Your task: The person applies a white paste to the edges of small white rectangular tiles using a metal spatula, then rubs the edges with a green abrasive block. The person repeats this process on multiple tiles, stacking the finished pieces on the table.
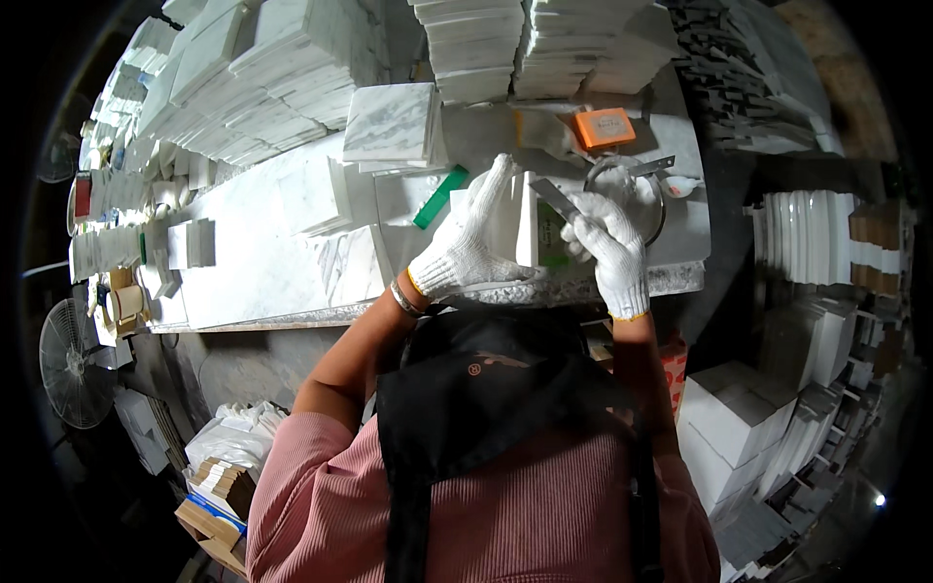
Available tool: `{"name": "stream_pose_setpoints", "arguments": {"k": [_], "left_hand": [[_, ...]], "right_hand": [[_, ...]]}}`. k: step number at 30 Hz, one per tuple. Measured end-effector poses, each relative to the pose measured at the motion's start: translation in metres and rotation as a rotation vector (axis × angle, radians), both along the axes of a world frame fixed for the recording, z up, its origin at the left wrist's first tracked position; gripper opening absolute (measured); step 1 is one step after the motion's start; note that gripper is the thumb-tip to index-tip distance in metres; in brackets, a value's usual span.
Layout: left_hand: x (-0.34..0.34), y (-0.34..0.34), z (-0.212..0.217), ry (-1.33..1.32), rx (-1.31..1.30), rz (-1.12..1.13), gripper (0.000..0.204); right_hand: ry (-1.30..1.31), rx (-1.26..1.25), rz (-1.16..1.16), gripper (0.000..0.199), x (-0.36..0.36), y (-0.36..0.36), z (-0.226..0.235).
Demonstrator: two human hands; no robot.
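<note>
Left hand (465, 241) spans and grips a white tile (526, 225) held on edge at the counter (691, 238); right hand (610, 238) grips a flat metal blade (554, 198) near the tile's upper end. Bracing the tile firmly and steadying the blade seems wise.

Through my far-away camera, I see a long, pale table (690, 219) with a rough front edge. Big piles of stone tiles (301, 63) fill the back left. Two more tall piles (471, 53) stand side by side at the back middle. In front of them is a small stack of gray-streaked tiles (389, 121). I also see a green strip (440, 196), an orange box (604, 127) and a round bowl (663, 222).
</note>
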State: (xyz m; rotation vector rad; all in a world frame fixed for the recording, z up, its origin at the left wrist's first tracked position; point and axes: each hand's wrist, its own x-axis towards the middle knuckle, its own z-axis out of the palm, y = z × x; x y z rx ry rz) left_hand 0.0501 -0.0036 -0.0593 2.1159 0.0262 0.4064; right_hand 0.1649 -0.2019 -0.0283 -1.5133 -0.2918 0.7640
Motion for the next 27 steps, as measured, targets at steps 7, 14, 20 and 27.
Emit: {"name": "stream_pose_setpoints", "arguments": {"k": [7, 14, 20, 27], "left_hand": [[-0.002, 0.002, -0.01, 0.073, -0.022, -0.013, 0.121], [-0.007, 0.001, -0.013, 0.063, -0.259, -0.011, 0.116], [-0.005, 0.001, -0.011, 0.062, -0.064, 0.019, 0.118], [-0.007, 0.006, -0.013, 0.053, -0.116, -0.049, 0.117]], "right_hand": [[-0.57, 0.028, 0.232, 0.025, 0.012, 0.049, 0.012], [-0.58, -0.084, 0.36, 0.028, -0.016, 0.022, 0.024], [-0.411, -0.03, 0.241, 0.024, 0.003, 0.048, 0.029], [-0.297, -0.09, 0.307, 0.027, -0.032, 0.008, 0.02]]}}
